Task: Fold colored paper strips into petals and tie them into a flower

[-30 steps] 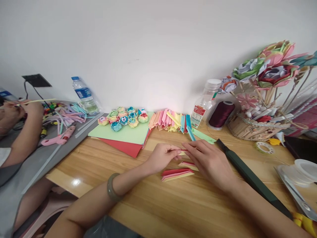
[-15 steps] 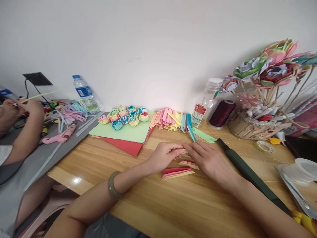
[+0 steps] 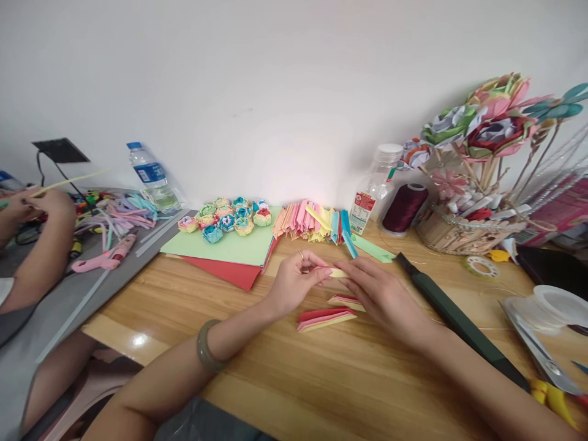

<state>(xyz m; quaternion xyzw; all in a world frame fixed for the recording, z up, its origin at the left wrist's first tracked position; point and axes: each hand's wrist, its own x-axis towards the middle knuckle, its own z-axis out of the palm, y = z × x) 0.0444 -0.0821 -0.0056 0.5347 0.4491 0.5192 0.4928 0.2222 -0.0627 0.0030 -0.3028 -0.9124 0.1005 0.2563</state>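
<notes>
Between my two hands is a small folded paper piece (image 3: 339, 273), yellow with some pink-red at its edge. My left hand (image 3: 294, 283) pinches its left end between thumb and fingers. At the other end, my right hand (image 3: 383, 297) has its fingers closed over the paper; the thumb is hidden. Just below lies a folded paper stack (image 3: 326, 320) in red, pink and yellow. A second folded paper stack (image 3: 346, 301) sits partly under my right hand. Behind my hands stands a row of folded paper pieces (image 3: 307, 222) in orange, pink, yellow and blue.
Several paper flowers (image 3: 226, 222) rest on green paper (image 3: 197, 246). To the right are a plastic bottle (image 3: 374, 190), a thread spool (image 3: 404, 209), a basket (image 3: 459, 231), a dark green long tool (image 3: 459, 318) and scissors (image 3: 546, 361). At left, another person's hands (image 3: 46, 205) hold a yellow strip.
My hands have parted slightly, so more of the yellow paper shows between them. My left fingers have lifted and curled a little. The whole view has shifted slightly.
</notes>
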